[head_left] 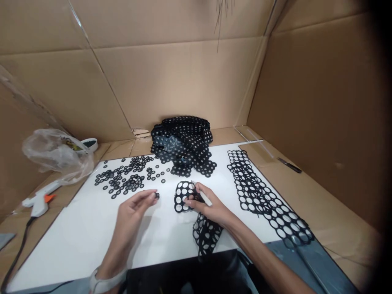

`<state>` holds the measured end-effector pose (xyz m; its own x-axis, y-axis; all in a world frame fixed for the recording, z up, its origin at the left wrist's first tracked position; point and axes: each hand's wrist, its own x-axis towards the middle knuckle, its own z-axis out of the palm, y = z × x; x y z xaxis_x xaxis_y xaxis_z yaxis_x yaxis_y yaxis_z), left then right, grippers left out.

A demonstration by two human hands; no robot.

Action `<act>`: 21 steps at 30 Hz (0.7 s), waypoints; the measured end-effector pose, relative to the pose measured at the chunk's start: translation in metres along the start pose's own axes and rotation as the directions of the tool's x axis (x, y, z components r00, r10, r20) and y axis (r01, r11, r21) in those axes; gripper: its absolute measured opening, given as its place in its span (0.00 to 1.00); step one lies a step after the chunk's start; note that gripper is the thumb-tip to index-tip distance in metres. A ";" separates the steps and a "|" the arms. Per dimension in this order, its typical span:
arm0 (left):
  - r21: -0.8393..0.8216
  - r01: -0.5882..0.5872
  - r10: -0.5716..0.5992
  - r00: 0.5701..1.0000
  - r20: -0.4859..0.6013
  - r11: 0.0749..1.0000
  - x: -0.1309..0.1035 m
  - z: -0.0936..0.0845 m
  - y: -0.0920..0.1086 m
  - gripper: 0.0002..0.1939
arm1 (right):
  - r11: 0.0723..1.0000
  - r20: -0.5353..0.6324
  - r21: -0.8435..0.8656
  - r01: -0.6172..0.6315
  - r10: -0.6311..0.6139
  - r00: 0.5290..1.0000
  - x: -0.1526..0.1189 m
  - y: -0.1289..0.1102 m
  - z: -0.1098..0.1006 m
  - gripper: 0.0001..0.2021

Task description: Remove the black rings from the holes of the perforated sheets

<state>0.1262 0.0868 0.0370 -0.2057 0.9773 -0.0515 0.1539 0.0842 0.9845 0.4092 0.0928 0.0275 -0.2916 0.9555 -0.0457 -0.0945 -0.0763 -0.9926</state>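
My left hand [136, 210] is raised over the white board [76, 232], thumb and fingertips pinched on a small black ring [157, 195]. To its right, my right hand [211, 206] holds a black mesh strip of joined rings [183, 197] between thumb and fingers. A slim white tool [205, 199], perhaps a pen or tweezers, also lies in that hand. The strip's lower part [206, 234] hangs down below the right hand to the board's front edge. Many loose small black rings [128, 181] lie scattered beyond my left hand.
A heap of black dotted mesh [183, 143] sits at the back. Long black ring mesh [260, 192] lies along the right side, with a knife [289, 165] beyond it. At the left are a white glue gun [40, 202], a plastic bag [55, 151] and a white tub [90, 143].
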 end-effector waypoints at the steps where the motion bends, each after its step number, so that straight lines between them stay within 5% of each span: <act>1: 0.060 -0.035 0.039 0.997 -0.072 0.998 0.008 -0.009 0.001 0.27 | 1.000 -0.003 0.007 0.006 -0.006 1.000 0.000 0.000 -0.001 0.25; 4: 0.332 -0.161 0.238 0.950 -0.204 0.929 0.028 -0.029 0.003 0.25 | 0.999 0.006 0.037 0.026 -0.027 1.000 0.000 -0.002 -0.005 0.26; 7: 0.504 -0.261 0.390 0.905 -0.168 0.824 0.031 -0.029 0.009 0.28 | 0.996 0.041 0.072 0.043 -0.046 0.998 -0.001 -0.007 -0.004 0.27; 11: 0.362 -0.290 0.271 0.957 0.102 0.886 0.004 0.005 0.018 0.26 | 0.996 0.084 0.062 0.065 -0.070 0.994 -0.005 -0.016 0.007 0.25; 14: 0.175 -0.246 0.186 0.936 0.300 0.954 -0.022 0.031 0.025 0.23 | 0.986 0.097 -0.083 0.145 -0.137 0.986 -0.011 -0.027 0.021 0.22; 17: 0.135 -0.239 0.203 0.951 0.233 0.962 -0.041 0.033 0.034 0.21 | 0.971 0.121 -0.200 0.129 -0.106 0.987 -0.021 -0.039 0.030 0.25; 21: 0.238 -0.249 0.237 0.969 0.075 0.939 -0.054 -0.003 0.051 0.22 | 0.961 0.188 -0.277 0.005 0.049 0.981 -0.036 -0.038 0.025 0.32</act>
<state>0.1421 0.0376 0.0908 -0.0905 0.9810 0.1714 0.4255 -0.1175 0.8973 0.4000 0.0543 0.0700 -0.4698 0.8798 -0.0723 0.1718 0.0108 -0.9851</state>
